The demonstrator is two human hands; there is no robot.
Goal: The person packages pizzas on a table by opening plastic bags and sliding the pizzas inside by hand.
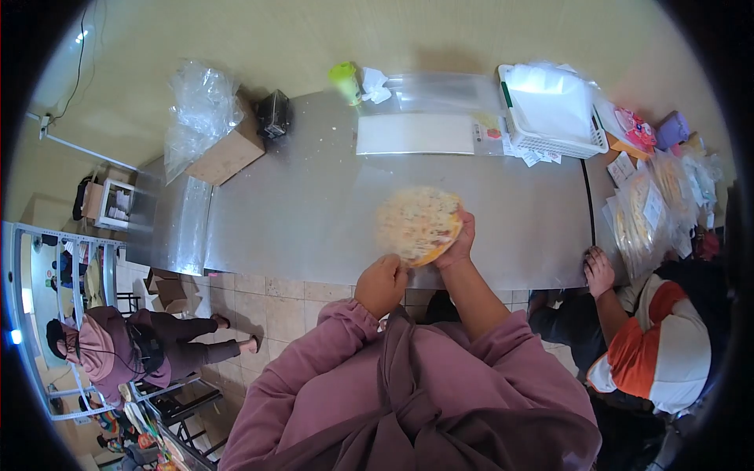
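A small round pizza (419, 224), topped with what looks like pale shredded cheese, is held above the near edge of the metal table (314, 212). Around its right rim curls my right hand (458, 242), fingers mostly hidden beneath it. My left hand (382, 283) is closed at the lower-left rim, its fingertips pinched against the edge. The far side of the pizza is blurred by motion, and I cannot tell whether a clear wrapper covers it.
Along the back stand a cardboard box (228, 153) with plastic bags, a green cup (344, 81), a white slab (415, 134) and a white basket (554, 135). Bagged flat breads (640, 216) lie right, near a seated person (652, 337). Another person (118, 345) is at left.
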